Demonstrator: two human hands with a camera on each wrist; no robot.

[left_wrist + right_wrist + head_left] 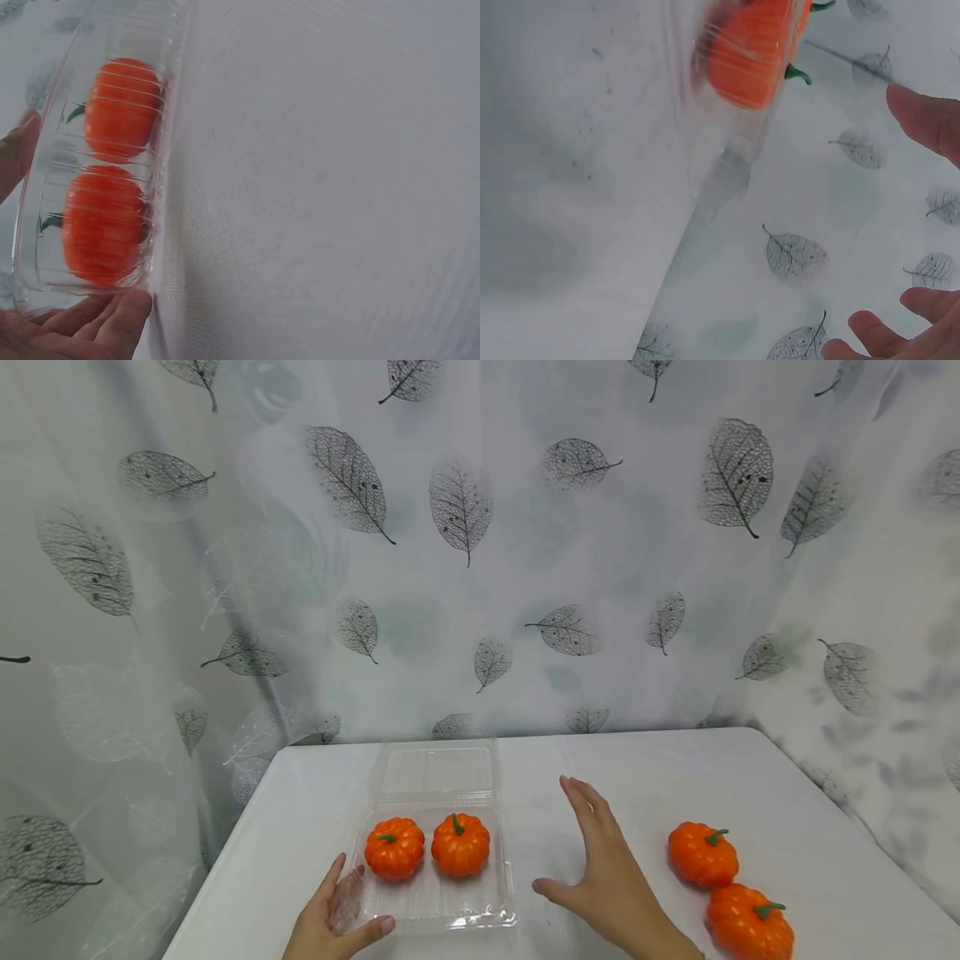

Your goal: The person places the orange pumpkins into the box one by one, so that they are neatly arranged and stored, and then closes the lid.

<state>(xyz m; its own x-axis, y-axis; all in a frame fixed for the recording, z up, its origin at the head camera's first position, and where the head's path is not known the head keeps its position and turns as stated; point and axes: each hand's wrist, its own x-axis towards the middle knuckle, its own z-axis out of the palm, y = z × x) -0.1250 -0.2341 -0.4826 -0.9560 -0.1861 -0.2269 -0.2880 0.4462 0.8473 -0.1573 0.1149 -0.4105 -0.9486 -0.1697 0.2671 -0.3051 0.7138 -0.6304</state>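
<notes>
A clear plastic clamshell box [450,906] lies with its lid [438,770] folded back on the white table. Side by side in its far half are two small orange pumpkins, a left one [394,849] and a right one [461,845], both with green stems. At the box's near left corner is my left hand [322,914], fingers along the left wall and thumb at the front edge. In the left wrist view those fingers [112,322] touch the box's side. My right hand [607,881] hovers right of the box, thumb and fingers spread, holding nothing.
Two more orange pumpkins, one farther back [702,855] and one nearer [748,922], sit close together right of my right hand. The white table [600,760] ends at a leaf-patterned curtain [510,593] behind and at both sides.
</notes>
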